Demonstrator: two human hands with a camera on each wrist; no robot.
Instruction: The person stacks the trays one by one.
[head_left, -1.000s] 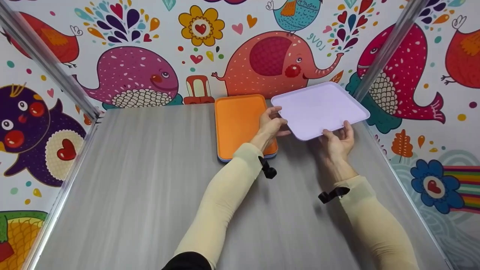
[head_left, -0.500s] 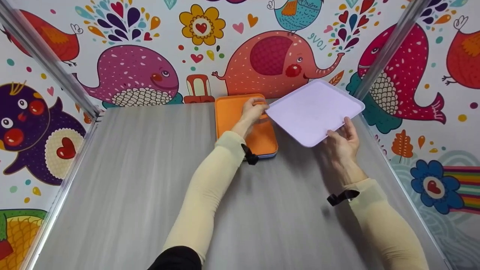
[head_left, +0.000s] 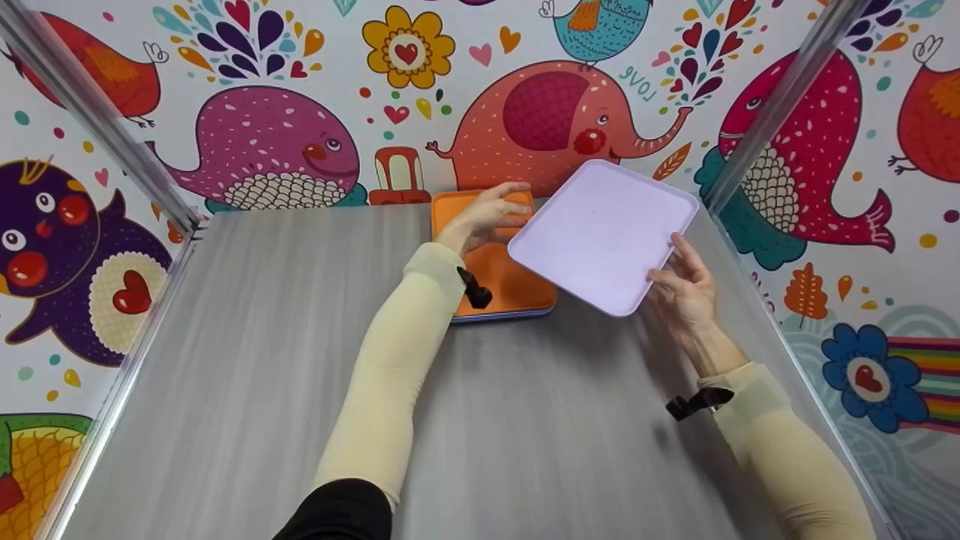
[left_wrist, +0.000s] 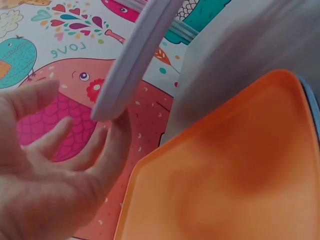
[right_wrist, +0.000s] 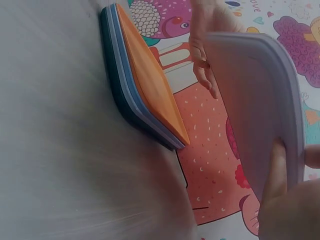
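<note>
A lavender tray is held raised and tilted at the right of the stack, its left corner overlapping the stack in the head view. My right hand pinches its lower right edge, thumb on one face and fingers on the other. At the tray's left corner, my left hand has its fingers spread and loosely bent; in the left wrist view one finger meets the tray's edge. Below that hand lies an orange tray, topmost on a stack of trays. Blue and dark green trays show beneath it in the right wrist view.
The grey table reaches a back wall printed with cartoon animals. Metal posts stand at the back corners, and printed side panels border the table. The stack sits against the back edge.
The lavender tray has turned and shifted left, with its corner now toward the stack. My left hand has moved left, over the orange tray, and loosened its fingers. My right hand keeps its grip.
</note>
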